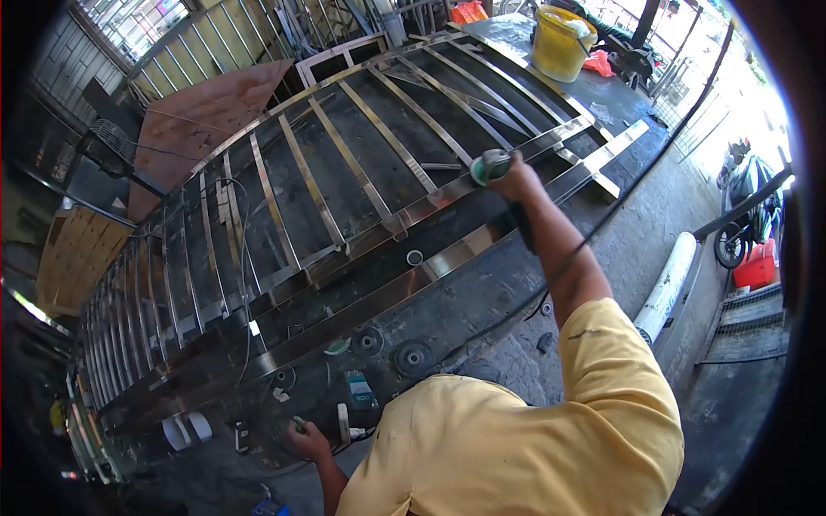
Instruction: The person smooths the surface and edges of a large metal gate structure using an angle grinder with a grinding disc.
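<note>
- Metal frame [388, 138] sprawls across the upper middle of the picture, slats and all
- Right hand [520, 179] has its fingers wrapped round a grinder [497, 160], disc at the near rail [428, 205]; looks like surface finishing to me
- Left hand [310, 441], lower left of centre: fingers curled, can't tell what they're pinching, if anything
- Next move probably wants a firm grip, disc flat along that rail

Sunlit outdoor yard [731, 95], upper right: overexposed, white glare;
Barred metal window [133, 26], upper left: bright;
Long silvery metal bars [465, 255]: shiny reflections;
Left interior: dim, shadowed;
Edges: black, curved (fisheye bowing)
</note>
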Motion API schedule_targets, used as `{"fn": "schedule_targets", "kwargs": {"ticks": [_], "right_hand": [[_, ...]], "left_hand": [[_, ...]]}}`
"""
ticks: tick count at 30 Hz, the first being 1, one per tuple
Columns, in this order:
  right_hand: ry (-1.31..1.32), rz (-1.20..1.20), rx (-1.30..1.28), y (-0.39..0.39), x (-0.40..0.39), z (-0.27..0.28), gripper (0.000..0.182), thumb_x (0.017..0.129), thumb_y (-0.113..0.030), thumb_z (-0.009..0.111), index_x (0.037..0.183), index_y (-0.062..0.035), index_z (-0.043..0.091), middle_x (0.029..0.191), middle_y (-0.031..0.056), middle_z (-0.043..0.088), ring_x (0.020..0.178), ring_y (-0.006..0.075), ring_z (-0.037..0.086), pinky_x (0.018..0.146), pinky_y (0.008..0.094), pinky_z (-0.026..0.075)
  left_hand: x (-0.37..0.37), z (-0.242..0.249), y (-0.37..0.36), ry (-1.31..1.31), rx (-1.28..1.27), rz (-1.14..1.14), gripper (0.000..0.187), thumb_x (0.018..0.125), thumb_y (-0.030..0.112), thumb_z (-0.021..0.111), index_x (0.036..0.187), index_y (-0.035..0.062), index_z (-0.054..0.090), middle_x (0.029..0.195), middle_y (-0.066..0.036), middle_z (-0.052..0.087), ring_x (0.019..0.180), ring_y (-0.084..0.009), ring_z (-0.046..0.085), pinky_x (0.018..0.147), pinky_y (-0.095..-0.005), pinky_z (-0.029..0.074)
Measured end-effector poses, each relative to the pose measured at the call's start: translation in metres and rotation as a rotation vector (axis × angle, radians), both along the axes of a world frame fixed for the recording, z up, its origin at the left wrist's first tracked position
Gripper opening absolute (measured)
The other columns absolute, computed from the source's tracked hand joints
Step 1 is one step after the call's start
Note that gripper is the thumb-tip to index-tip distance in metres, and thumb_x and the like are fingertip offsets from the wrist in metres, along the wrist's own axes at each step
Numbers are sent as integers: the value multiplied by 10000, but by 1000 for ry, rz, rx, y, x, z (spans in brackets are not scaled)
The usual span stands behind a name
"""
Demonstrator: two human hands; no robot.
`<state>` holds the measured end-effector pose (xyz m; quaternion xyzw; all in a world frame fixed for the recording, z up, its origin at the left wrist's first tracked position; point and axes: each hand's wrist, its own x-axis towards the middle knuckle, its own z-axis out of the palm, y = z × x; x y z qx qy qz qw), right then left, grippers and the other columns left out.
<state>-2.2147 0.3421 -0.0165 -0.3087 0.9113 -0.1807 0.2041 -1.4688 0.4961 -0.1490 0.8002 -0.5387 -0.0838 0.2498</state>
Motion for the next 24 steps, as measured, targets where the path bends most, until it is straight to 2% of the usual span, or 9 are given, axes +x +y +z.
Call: {"fn": "schedule_targets", "kwargs": {"ticks": [5,9,10,11,13,17,21,23,24], "right_hand": [[-3,-55,-27,2,-26,-10,1162,711,-469,874,1596,-11,275,1379,265,626,1292,386,616,1078,411,500],[-91,72,-81,-1,61,-5,1196,708,-477,899,1583,19,253,1302,289,656,1214,404,654,1032,446,525],[-170,124,-85,-1,88,-1,1139,721,-478,888,1556,6,284,1243,296,677,1178,419,668,1002,459,539],[-187,184,-88,2,122,17,1049,735,-450,871,1519,-13,328,1208,291,689,1146,427,678,974,466,551],[-241,301,-150,-7,172,12,1059,712,-455,876,1517,-13,349,1126,271,712,1063,427,705,913,468,565],[-339,484,-130,-21,229,22,1045,733,-455,847,1535,-27,332,1119,263,715,1075,423,702,913,465,570],[-243,446,-111,-26,208,20,1096,733,-484,852,1562,-21,307,1141,259,715,1081,408,705,919,462,570],[-193,358,-88,-19,172,30,973,736,-450,843,1491,-36,391,1186,256,704,1127,400,694,956,454,563],[-178,317,-94,-19,147,20,1013,728,-477,858,1497,-23,379,1194,256,702,1140,398,689,961,449,559]], "left_hand": [[-8,23,-22,2,-113,-123,316,902,144,603,1137,-66,584,1124,-242,618,1079,-409,603,975,-488,459],[-47,24,-33,154,-85,-216,319,898,134,615,1150,-59,582,1150,-233,614,1103,-398,599,1001,-472,461],[-63,25,-37,224,-96,-249,318,897,132,617,1151,-56,583,1157,-231,613,1112,-396,598,1008,-469,462],[-76,24,-43,216,-103,-317,319,899,133,618,1154,-54,583,1163,-230,612,1115,-395,597,1007,-470,465],[-96,22,-53,192,-121,-442,319,901,134,618,1161,-48,584,1176,-230,610,1123,-395,595,1005,-471,472],[-109,39,-66,52,-210,-659,325,902,138,623,1172,-39,590,1179,-226,615,1112,-403,603,992,-475,479],[-74,51,-47,79,-124,-429,332,908,148,623,1174,-48,594,1157,-233,623,1104,-398,607,983,-471,480],[-54,56,-25,86,-71,-245,336,920,157,615,1181,-55,594,1155,-244,627,1093,-394,612,970,-468,483],[-43,52,-12,94,-52,-171,341,929,162,608,1188,-59,592,1155,-247,630,1085,-393,616,965,-466,483]]}}
